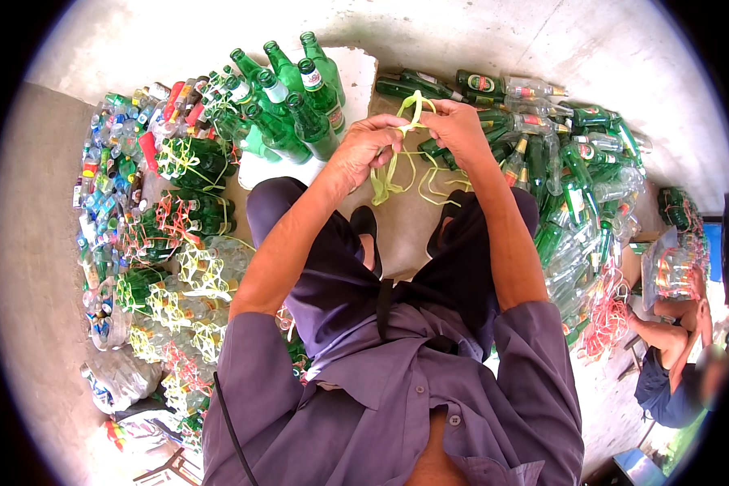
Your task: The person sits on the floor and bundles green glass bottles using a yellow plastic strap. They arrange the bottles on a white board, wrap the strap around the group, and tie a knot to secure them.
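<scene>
Between my knees I hold a length of yellow-green plastic strapping [386, 182] with both hands. My left hand [370, 146] pinches it between thumb and fingers. Across from it, my right hand [457, 129] grips another part, and a loop stands up between the two. Loose ends dangle toward the floor. Just beyond my left hand, several green glass bottles [313, 124] stand upright in a tight group on a white board [357, 67]. Some of them bear labels.
Loose glass bottles [574, 164] lie heaped on my right. Strapped bundles of bottles [197, 161] and a pile of plastic bottles [112, 155] fill the left. Pink strapping [604, 316] lies tangled at the right, near a seated person [668, 376]. A concrete wall [462, 30] rises ahead.
</scene>
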`<action>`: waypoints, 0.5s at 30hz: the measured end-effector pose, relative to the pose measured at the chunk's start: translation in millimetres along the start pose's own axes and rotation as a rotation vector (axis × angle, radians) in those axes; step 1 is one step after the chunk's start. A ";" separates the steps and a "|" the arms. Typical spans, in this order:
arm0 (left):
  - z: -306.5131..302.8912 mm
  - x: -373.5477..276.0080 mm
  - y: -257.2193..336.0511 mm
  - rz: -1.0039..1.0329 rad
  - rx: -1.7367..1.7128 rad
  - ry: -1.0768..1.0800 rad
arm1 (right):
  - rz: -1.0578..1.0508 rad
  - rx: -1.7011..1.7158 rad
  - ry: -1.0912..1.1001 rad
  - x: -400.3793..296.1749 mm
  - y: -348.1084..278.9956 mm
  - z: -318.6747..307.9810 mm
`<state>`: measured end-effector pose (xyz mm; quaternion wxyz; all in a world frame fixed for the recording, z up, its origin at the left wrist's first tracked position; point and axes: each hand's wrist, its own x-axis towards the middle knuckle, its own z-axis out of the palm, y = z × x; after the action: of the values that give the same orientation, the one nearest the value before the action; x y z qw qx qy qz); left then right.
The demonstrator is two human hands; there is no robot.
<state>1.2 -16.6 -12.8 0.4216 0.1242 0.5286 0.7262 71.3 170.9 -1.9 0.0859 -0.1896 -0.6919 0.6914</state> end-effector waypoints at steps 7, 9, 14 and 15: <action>1.9 -2.1 -1.9 -0.032 0.078 -0.018 | -0.034 -0.112 -0.008 -9.4 -15.5 5.5; 3.9 -3.2 -0.1 -0.046 0.104 -0.023 | -0.052 -0.160 0.006 -6.7 -10.7 5.2; 5.9 -3.6 1.1 -0.060 0.145 -0.030 | -0.177 -0.300 0.045 5.5 11.0 1.2; 6.5 -3.5 1.5 -0.059 0.149 -0.036 | -0.216 -0.345 0.060 8.1 15.5 -0.2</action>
<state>6.6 -15.0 -7.9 0.4419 0.1525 0.5772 0.6695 66.2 173.8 -18.4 0.1462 -0.1465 -0.8136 0.5433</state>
